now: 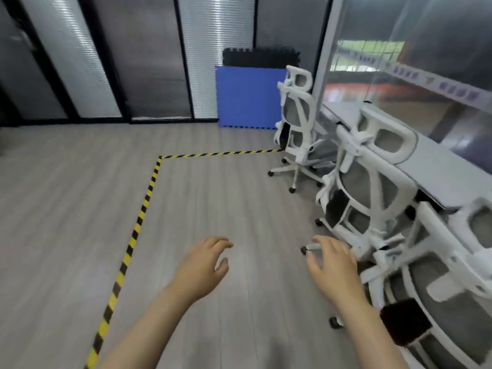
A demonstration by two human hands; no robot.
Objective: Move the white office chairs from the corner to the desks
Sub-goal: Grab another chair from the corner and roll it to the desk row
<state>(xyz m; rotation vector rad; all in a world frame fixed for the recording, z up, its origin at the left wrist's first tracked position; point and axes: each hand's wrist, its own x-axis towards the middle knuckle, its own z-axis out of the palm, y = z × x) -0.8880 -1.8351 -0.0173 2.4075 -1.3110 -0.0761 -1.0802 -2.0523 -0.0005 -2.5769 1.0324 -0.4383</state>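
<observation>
A pale grey wood-plank floor [80, 195] fills most of the view, crossed by a yellow-and-black striped hazard tape line [138, 225] that turns a corner and runs toward the long white desk [436, 166] along the glass wall on the right. Beyond the far end of that desk, a blue foam mat [247, 97] leans against the blind-covered glass partition [149, 54], with a black foam mat [261, 58] behind it. Three white-framed grey-mesh office chairs stand along the desk's edge: the far chair [296, 121] by its far end, the middle chair [367, 187], and the near chair [436, 283], which is blurred and partly cut off. Both bare hands reach forward over the floor, palms down, holding nothing. The left hand [205, 265] has fingers loosely curled, well clear of the desk; the right hand [332, 265] is spread, seemingly just short of the middle chair's base
</observation>
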